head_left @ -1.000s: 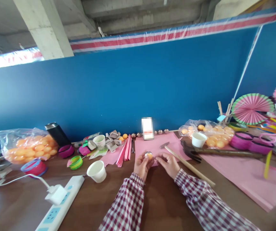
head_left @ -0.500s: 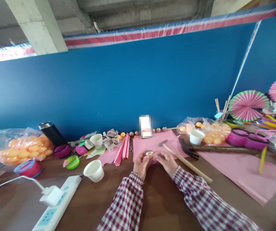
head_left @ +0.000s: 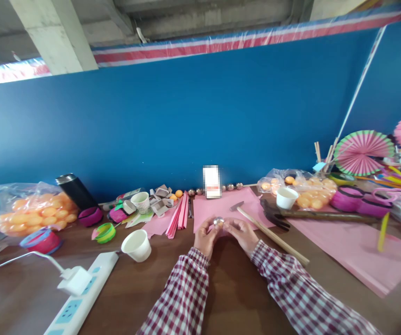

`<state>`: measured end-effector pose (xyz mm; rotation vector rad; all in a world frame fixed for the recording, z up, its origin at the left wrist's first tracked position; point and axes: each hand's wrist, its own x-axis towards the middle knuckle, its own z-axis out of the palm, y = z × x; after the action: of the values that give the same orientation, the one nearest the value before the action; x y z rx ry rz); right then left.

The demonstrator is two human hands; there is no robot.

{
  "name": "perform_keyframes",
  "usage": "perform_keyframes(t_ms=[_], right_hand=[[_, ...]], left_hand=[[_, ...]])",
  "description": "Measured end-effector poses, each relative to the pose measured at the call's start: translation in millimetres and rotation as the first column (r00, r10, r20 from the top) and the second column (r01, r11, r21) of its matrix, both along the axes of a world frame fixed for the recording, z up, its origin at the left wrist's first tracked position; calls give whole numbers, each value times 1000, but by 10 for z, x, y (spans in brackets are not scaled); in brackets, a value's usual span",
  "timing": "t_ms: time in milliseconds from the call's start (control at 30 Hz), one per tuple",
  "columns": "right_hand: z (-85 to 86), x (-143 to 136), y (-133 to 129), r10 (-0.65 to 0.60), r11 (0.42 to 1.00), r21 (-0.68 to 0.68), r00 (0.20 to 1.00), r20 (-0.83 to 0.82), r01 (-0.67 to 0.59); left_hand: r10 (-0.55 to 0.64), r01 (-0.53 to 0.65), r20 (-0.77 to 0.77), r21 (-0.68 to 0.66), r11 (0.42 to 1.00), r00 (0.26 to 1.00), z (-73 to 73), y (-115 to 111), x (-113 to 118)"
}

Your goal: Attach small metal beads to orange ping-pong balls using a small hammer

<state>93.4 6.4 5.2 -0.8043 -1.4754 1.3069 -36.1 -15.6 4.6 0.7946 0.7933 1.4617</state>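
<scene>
Just above the near edge of a pink sheet [head_left: 207, 209], a small shiny silver ball [head_left: 218, 222] is held between my two hands. My left hand [head_left: 205, 238] has its fingers closed on the ball's left side. From the right, my right hand [head_left: 242, 235] pinches at the same ball with thumb and fingertips. A wooden-handled hammer [head_left: 273, 236] lies just right of my right hand. Several silver balls [head_left: 230, 187] stand in a row along the back of the sheet, on both sides of a blurred white object [head_left: 212, 182].
White cups [head_left: 136, 245] stand left and right of my hands. A power strip [head_left: 81, 298] lies at the near left. Bags of orange balls [head_left: 39, 211] sit on both sides. A dark claw hammer [head_left: 326, 216] and another pink sheet [head_left: 368, 253] are at the right.
The view has shifted very slightly. Both hands stay at the ball in almost the same place, with no clear change in grip.
</scene>
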Motion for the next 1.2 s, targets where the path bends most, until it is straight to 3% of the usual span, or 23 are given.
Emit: perform_keyframes(t_ms=[1200], right_hand=[[105, -9, -49, -5, 996, -87, 998, 57, 10]], left_hand=[[11, -4, -117, 60, 998, 993, -93, 45, -24]])
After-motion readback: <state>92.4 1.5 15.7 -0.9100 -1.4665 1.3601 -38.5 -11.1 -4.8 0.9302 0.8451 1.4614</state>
